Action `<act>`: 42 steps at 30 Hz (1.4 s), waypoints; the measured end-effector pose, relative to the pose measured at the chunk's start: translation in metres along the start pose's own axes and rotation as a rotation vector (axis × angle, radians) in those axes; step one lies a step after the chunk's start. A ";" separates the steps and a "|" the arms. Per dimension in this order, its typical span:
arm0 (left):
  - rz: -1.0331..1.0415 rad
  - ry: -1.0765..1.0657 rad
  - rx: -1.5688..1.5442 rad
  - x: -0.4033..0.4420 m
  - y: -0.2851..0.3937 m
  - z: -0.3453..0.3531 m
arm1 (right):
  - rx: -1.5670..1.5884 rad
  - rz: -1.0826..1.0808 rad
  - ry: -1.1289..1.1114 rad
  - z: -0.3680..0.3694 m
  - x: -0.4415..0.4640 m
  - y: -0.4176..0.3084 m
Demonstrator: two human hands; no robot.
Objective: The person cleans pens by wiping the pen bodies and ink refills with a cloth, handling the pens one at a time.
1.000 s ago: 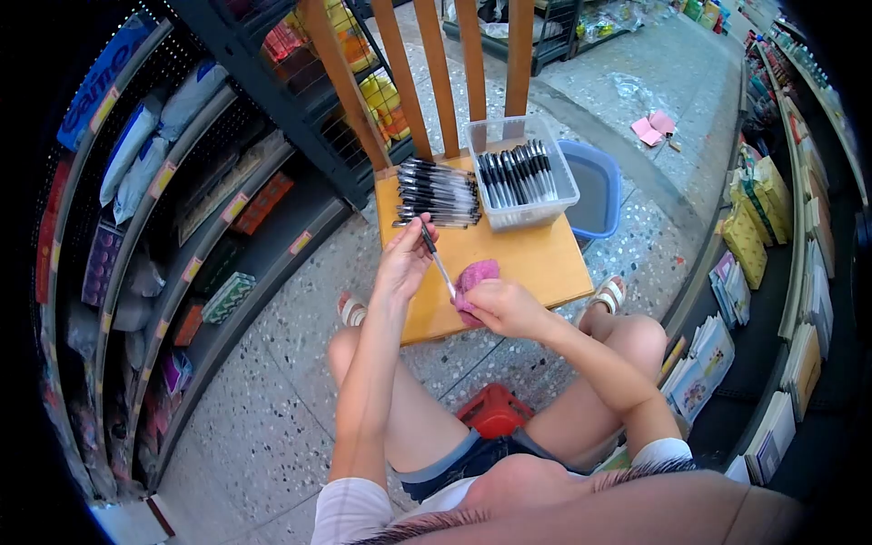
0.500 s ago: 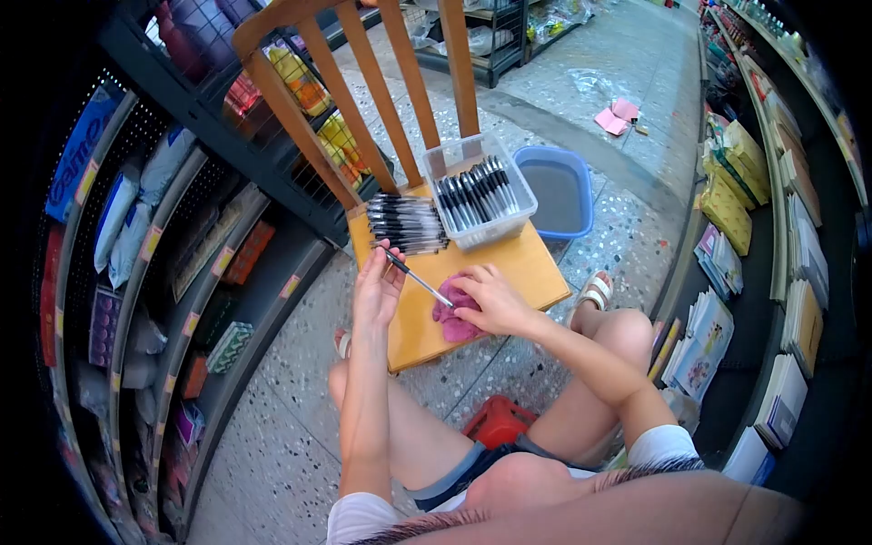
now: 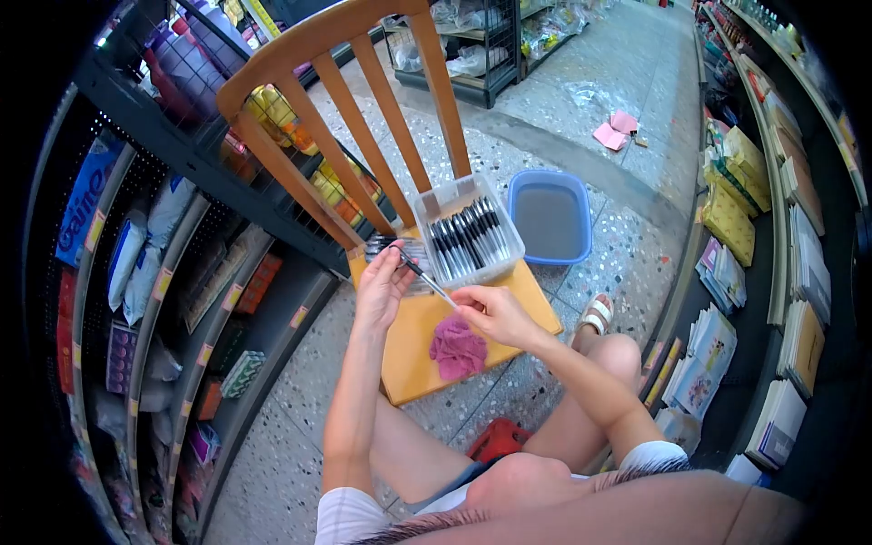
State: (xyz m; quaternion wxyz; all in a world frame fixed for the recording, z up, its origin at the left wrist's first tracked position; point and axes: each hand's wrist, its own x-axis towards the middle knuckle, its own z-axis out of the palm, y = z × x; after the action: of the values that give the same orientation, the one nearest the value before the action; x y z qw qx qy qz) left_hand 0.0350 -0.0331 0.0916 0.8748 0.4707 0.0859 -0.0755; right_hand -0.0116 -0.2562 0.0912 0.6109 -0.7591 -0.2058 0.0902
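Above the wooden chair seat (image 3: 413, 368), a pen (image 3: 425, 276) with a black cap and a pale barrel slants between my two hands. My left hand (image 3: 383, 289) pinches its black upper end. The fingertips of my right hand (image 3: 498, 315) are closed on its lower end. Below them a crumpled pink cloth (image 3: 457, 347) lies on the seat, apart from both hands. Behind the pen stands a clear plastic box (image 3: 481, 275) holding a row of similar pens (image 3: 465, 238). More pens (image 3: 413, 249) lie beside the box, partly hidden by my left hand.
A blue basin (image 3: 552, 218) of greyish water stands on the floor right of the chair. The chair's slatted back (image 3: 359, 113) rises at the far side. Shelves of packages (image 3: 136, 263) curve along the left, shelves of notebooks (image 3: 704, 350) along the right. Pink paper (image 3: 616, 130) lies on the floor.
My right hand has come up off the pink cloth and now grips the pen's lower end. The cloth stays on the seat. The view has shifted slightly.
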 end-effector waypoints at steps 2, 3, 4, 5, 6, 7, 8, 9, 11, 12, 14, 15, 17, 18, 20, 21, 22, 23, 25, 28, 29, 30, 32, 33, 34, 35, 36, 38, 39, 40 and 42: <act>0.036 0.011 0.108 0.018 0.008 0.018 | 0.016 -0.034 0.095 -0.008 0.005 0.000; 0.042 0.020 0.158 0.026 0.011 0.026 | -0.023 -0.051 0.141 -0.013 0.006 0.001; 0.047 0.027 0.208 0.034 0.013 0.034 | -0.062 -0.068 0.187 -0.017 0.007 0.003; 0.066 -0.006 0.246 0.042 0.013 0.042 | -0.103 -0.081 0.233 -0.021 0.008 0.005; 0.058 -0.021 0.270 0.050 0.014 0.047 | -0.131 -0.090 0.249 -0.025 0.009 0.003; 0.050 -0.037 0.293 0.058 0.014 0.053 | -0.161 -0.098 0.265 -0.030 0.011 -0.001; 0.043 -0.054 0.313 0.067 0.013 0.058 | -0.193 -0.106 0.280 -0.034 0.012 -0.003; 0.050 -0.065 0.335 0.075 0.012 0.062 | -0.232 -0.115 0.297 -0.036 0.013 0.000; 0.030 -0.078 0.378 0.090 0.007 0.070 | -0.313 -0.134 0.325 -0.039 0.016 0.008; 0.022 -0.081 0.400 0.098 0.006 0.072 | -0.363 -0.149 0.342 -0.040 0.017 0.011; -0.004 -0.090 0.446 0.116 -0.005 0.070 | -0.462 -0.178 0.370 -0.040 0.015 0.018; -0.029 -0.097 0.463 0.120 -0.008 0.072 | -0.485 -0.158 0.362 -0.041 0.015 0.018; -0.078 -0.091 0.501 0.130 -0.015 0.074 | -0.531 -0.118 0.348 -0.043 0.015 0.015; -0.085 -0.088 0.531 0.135 -0.019 0.074 | -0.546 -0.107 0.341 -0.043 0.015 0.014; -0.096 -0.084 0.589 0.143 -0.025 0.073 | -0.579 -0.085 0.325 -0.044 0.015 0.013; -0.109 -0.094 0.671 0.147 -0.027 0.073 | -0.588 -0.089 0.322 -0.045 0.015 0.013; -0.100 -0.089 0.709 0.150 -0.030 0.072 | -0.596 -0.093 0.319 -0.045 0.015 0.013; -0.094 -0.083 0.746 0.151 -0.034 0.072 | -0.603 -0.095 0.314 -0.044 0.015 0.014; -0.092 -0.076 0.783 0.155 -0.041 0.067 | -0.614 -0.087 0.302 -0.043 0.014 0.015; -0.075 -0.078 0.791 0.161 -0.046 0.066 | -0.622 -0.081 0.290 -0.044 0.015 0.015; -0.062 -0.075 0.804 0.163 -0.046 0.067 | -0.623 -0.077 0.286 -0.045 0.015 0.015; -0.053 -0.071 0.815 0.163 -0.048 0.068 | -0.626 -0.100 0.290 -0.045 0.014 0.016; -0.059 -0.086 0.851 0.166 -0.053 0.064 | -0.625 -0.146 0.294 -0.044 0.013 0.019; -0.054 -0.094 0.870 0.169 -0.053 0.062 | -0.628 -0.134 0.288 -0.044 0.013 0.017; -0.062 -0.093 0.873 0.171 -0.055 0.061 | -0.632 -0.123 0.283 -0.045 0.013 0.015; -0.071 -0.093 0.874 0.171 -0.057 0.061 | -0.636 -0.110 0.278 -0.045 0.013 0.013; -0.080 -0.095 0.877 0.172 -0.058 0.061 | -0.636 -0.110 0.272 -0.046 0.013 0.013; -0.087 -0.089 0.883 0.174 -0.061 0.061 | -0.638 -0.110 0.259 -0.048 0.012 0.013; -0.092 -0.085 0.886 0.172 -0.060 0.063 | -0.641 -0.114 0.261 -0.048 0.011 0.014; -0.089 -0.080 0.886 0.170 -0.059 0.064 | -0.644 -0.118 0.262 -0.048 0.011 0.014; -0.084 -0.068 0.887 0.165 -0.057 0.066 | -0.646 -0.119 0.260 -0.047 0.011 0.015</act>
State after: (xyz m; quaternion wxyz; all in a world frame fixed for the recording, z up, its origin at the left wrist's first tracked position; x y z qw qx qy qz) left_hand 0.1888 -0.1278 0.0451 0.5868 0.7938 0.0355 -0.1558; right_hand 0.0196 -0.2961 0.0897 0.3647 -0.9050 -0.1880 -0.1129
